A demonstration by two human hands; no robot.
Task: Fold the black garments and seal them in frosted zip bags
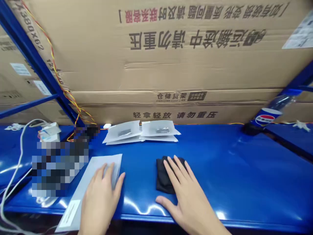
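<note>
My left hand (101, 192) rests over a translucent frosted plastic bag (84, 178) that carries a white label near the front edge of the blue shelf. Its fingers are stretched out and slightly apart. To the right, a folded piece of black cloth (161, 179) lies on the shelf. My right hand (184, 186) lies flat on this cloth, fingers spread and thumb out to the left. The palm hides part of the cloth.
Behind my hands are frosted bags with dark items inside, one pile at left (122, 132) and another beside it (158, 130). A Pepsi bottle (266, 116) lies tilted by the right post. White cables (21, 153) run at left. Large cardboard boxes (171, 75) form the back.
</note>
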